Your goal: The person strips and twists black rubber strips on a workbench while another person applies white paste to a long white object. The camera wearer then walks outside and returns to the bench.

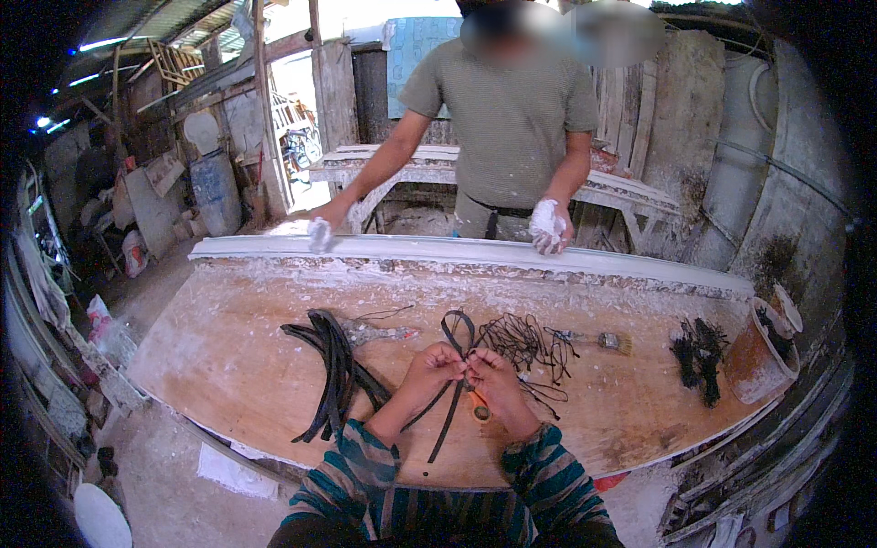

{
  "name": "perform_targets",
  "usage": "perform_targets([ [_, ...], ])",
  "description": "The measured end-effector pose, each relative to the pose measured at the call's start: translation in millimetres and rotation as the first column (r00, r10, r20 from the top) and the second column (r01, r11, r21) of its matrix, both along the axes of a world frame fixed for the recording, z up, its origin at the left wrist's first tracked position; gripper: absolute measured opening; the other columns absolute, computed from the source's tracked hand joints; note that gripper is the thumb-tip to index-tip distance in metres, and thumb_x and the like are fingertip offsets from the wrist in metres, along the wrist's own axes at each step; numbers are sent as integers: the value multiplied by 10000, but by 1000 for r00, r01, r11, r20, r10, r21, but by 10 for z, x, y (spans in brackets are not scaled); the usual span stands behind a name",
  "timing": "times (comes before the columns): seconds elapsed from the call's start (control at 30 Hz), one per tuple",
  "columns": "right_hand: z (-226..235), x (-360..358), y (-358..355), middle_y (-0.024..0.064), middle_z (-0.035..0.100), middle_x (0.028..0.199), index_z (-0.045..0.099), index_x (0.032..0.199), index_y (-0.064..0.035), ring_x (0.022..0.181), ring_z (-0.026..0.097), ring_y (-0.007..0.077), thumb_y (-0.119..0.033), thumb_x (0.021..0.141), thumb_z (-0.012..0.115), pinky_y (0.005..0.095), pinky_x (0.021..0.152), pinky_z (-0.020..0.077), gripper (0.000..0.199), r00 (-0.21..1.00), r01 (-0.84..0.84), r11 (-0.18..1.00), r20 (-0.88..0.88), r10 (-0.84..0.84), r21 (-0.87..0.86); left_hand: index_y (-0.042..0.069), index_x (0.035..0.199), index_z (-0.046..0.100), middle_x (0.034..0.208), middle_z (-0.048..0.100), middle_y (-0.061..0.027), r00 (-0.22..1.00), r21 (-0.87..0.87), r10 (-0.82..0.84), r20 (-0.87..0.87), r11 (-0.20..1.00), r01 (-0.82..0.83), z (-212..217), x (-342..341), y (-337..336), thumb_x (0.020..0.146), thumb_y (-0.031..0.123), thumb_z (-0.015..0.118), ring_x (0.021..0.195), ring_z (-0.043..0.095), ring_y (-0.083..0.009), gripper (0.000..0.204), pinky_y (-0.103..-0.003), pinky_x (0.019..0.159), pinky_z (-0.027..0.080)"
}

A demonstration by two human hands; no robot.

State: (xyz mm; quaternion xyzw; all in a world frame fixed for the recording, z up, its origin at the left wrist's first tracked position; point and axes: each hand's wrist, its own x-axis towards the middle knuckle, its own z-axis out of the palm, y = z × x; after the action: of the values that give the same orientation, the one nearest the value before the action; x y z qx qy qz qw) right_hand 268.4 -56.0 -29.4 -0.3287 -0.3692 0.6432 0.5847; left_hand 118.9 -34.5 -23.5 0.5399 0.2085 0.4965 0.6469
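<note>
My left hand (431, 369) and my right hand (489, 373) meet over the wooden workbench (237, 356), both pinching a black rubber strip (459, 331) that loops above my fingers and trails down toward me. An orange-handled tool (479, 405) lies under my right hand. A bundle of black strips (336, 365) lies just left of my left hand. A tangle of thin black wire (525, 345) lies to the right of my hands.
A long white plaster moulding (457, 251) runs along the bench's far edge, where another person presses plaster-covered hands (548, 226) on it. A paintbrush (607, 341), more black pieces (697, 354) and a plaster-stained bucket (754, 358) sit on the right.
</note>
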Motion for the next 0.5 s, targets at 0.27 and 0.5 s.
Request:
perform_targets([
  [0.27,78,-42,-49,-13,550,788,555,903,-60,672,495,58,-120,874,517,177,623,420,76,995,39,999,87,-41,28,31,867,533,793,587,-28,999,-43,6,36,999,-5,0,3,4,813,27,581,712,560,-89,72,-200,638,450],
  [0.5,205,-98,-116,-27,545,796,566,923,-61,681,476,42,-121,878,511,178,634,408,93,963,101,991,241,-118,83,33,861,548,805,597,-25,998,-83,36,45,996,-32,37,-6,-11,812,43,591,721,562,-80,66,-199,630,459],
])
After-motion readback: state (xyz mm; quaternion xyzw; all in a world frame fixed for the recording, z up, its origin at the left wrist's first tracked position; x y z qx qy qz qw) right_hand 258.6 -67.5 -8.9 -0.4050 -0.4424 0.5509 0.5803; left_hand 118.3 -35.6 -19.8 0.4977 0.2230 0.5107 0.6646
